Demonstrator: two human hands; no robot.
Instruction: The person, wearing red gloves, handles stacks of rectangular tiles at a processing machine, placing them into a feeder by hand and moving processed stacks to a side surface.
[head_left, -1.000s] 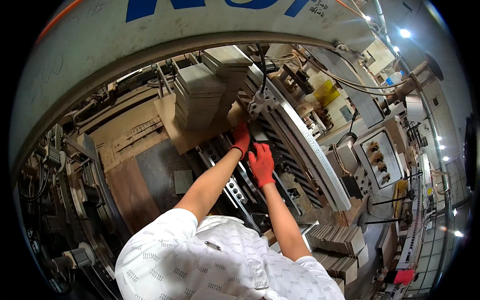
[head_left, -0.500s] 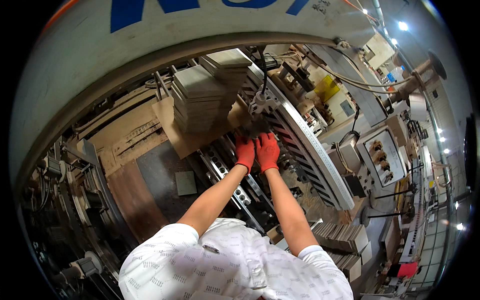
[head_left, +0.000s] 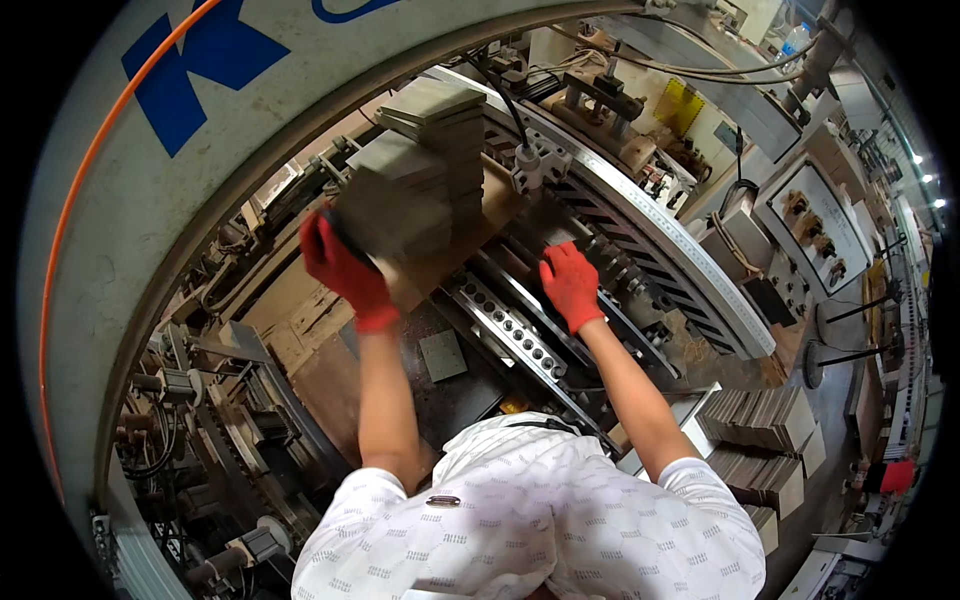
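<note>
My left hand (head_left: 350,275), in a red glove, is raised at the front left of the board stack. Its fingers are curled at the dark edge of a grey board (head_left: 390,215), which is tilted and smeared by motion. Behind that board rise two piles of flat grey boards (head_left: 440,115), resting on a brown sheet (head_left: 492,205). My right hand (head_left: 570,285), also red-gloved, hovers over the machine's metal rails (head_left: 515,290). Its fingers are loosely curled and nothing shows in them, though its underside is hidden.
A single small grey board (head_left: 442,356) lies on the dark plate at my front. Right of my hands runs a long metal guide (head_left: 650,210) with black stripes. More stacked boards (head_left: 755,425) stand at the lower right. A control panel (head_left: 815,225) is beyond the guide.
My two hands were together over the rails. The left has swung left and up to the stack with a board, while the right stays over the rails. The view has shifted too.
</note>
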